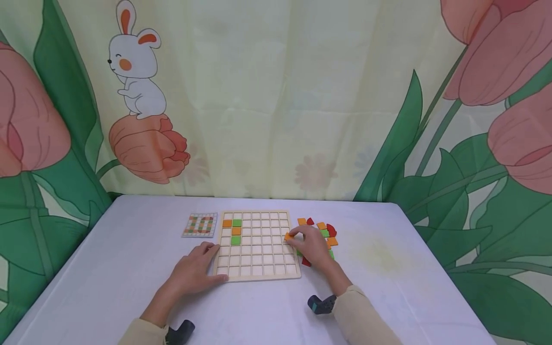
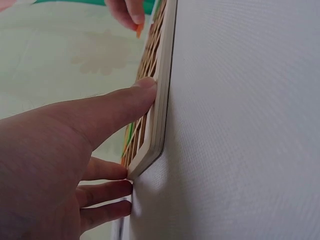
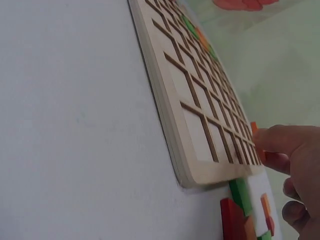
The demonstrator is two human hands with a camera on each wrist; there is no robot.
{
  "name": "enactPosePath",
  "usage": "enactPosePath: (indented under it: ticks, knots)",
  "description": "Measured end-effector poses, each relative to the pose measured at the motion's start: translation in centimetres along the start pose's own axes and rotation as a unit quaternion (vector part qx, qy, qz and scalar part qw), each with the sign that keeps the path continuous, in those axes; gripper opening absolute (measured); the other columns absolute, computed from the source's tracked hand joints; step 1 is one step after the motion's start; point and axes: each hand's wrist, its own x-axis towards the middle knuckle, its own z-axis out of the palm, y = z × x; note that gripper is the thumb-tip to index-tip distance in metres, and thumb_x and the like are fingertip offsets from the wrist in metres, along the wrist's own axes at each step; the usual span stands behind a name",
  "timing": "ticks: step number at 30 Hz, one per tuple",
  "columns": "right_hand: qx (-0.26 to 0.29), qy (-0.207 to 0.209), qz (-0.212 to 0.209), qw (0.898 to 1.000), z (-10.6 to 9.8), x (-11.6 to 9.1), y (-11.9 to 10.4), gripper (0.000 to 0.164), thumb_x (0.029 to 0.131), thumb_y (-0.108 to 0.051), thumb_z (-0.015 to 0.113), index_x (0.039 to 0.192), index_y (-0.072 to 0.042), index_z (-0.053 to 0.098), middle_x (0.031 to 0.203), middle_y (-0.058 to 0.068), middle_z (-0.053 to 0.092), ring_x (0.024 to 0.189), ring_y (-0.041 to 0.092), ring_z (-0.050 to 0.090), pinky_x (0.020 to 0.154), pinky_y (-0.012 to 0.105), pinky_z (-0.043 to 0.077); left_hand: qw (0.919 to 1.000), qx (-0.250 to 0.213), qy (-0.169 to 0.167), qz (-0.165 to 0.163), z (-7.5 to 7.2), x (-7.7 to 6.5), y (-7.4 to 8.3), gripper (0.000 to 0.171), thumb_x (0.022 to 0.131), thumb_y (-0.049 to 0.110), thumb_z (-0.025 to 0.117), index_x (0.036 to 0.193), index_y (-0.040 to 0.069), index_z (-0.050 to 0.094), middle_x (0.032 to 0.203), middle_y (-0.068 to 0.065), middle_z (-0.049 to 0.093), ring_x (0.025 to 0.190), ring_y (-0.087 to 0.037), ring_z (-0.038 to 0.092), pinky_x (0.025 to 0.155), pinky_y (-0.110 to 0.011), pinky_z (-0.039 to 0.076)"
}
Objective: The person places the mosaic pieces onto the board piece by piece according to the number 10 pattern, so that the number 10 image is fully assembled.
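Note:
A wooden grid board (image 1: 258, 278) lies on the table, with several orange and green square tiles set in its upper left cells, such as a green tile (image 1: 235, 240). My left hand (image 1: 194, 270) is at the board's near left corner, its straight thumb (image 2: 120, 107) on the rim and its other fingers along the left side. Over the board's right edge, my right hand (image 1: 312, 247) pinches an orange tile (image 3: 258, 145) between thumb and index finger. Beneath and beyond that hand is a loose pile of orange, green and red pieces, including a red piece (image 1: 331, 230).
A small pattern card (image 1: 200, 225) with a printed coloured grid lies left of the board. Dark wrist-worn devices show near each sleeve, one by the right forearm (image 1: 321, 304). A curtain (image 1: 276, 120) printed with flowers and a rabbit hangs behind the white table (image 1: 375, 297).

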Motion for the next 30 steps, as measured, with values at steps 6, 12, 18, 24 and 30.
enactPosePath:
  ticks: [6, 12, 18, 24, 30]
  knots:
    - [0.024, -0.027, -0.025, 0.999, 0.9, -0.2, -1.6, 0.016, 0.083, -0.026, 0.076, 0.098, -0.02, 0.075, 0.106, -0.002, 0.07, 0.092, 0.015, 0.056, 0.076, 0.029, 0.05, 1.0, 0.002, -0.001, -0.003, -0.1, 0.0, -0.1, 0.087, 0.073, 0.056, 0.076, 0.141, 0.008, 0.049, 0.137, -0.011, 0.05, 0.122, -0.029, 0.051, 0.093, -0.052, 0.046]
    - [0.035, -0.049, -0.055, 0.997, 1.9, -0.1, -2.6, 0.016, 0.083, -0.026, 0.077, 0.098, -0.02, 0.076, 0.104, -0.004, 0.071, 0.087, 0.015, 0.055, 0.07, 0.024, 0.047, 1.0, -0.002, 0.003, 0.001, 0.0, -0.2, 0.1, 0.087, 0.073, 0.056, 0.076, 0.14, 0.008, 0.05, 0.136, -0.011, 0.05, 0.121, -0.028, 0.051, 0.092, -0.052, 0.046]
    - [0.059, -0.081, -0.069, 0.993, 3.1, 0.0, -3.9, 0.015, 0.084, -0.028, 0.076, 0.097, -0.022, 0.076, 0.101, -0.008, 0.07, 0.091, 0.013, 0.055, 0.076, 0.026, 0.047, 0.9999, -0.006, 0.008, 0.002, 0.0, -0.3, 0.2, 0.086, 0.073, 0.055, 0.076, 0.14, 0.008, 0.05, 0.135, -0.01, 0.051, 0.121, -0.027, 0.051, 0.093, -0.051, 0.046]
    - [0.058, -0.099, -0.088, 0.989, 4.3, -0.1, -5.3, 0.013, 0.085, -0.029, 0.075, 0.096, -0.022, 0.076, 0.102, -0.009, 0.07, 0.102, 0.012, 0.059, 0.087, 0.031, 0.05, 1.0, 0.003, 0.008, -0.001, 0.0, -0.3, 0.3, 0.085, 0.073, 0.055, 0.077, 0.14, 0.009, 0.05, 0.134, -0.01, 0.052, 0.121, -0.027, 0.051, 0.092, -0.051, 0.046]
    - [0.056, -0.106, -0.111, 0.986, 5.3, -0.3, -6.6, 0.012, 0.085, -0.028, 0.075, 0.096, -0.023, 0.076, 0.102, -0.011, 0.07, 0.105, 0.01, 0.059, 0.094, 0.033, 0.05, 1.0, 0.004, 0.008, 0.004, 0.0, -0.2, 0.3, 0.084, 0.073, 0.054, 0.077, 0.139, 0.008, 0.051, 0.133, -0.009, 0.052, 0.119, -0.026, 0.052, 0.092, -0.05, 0.047]
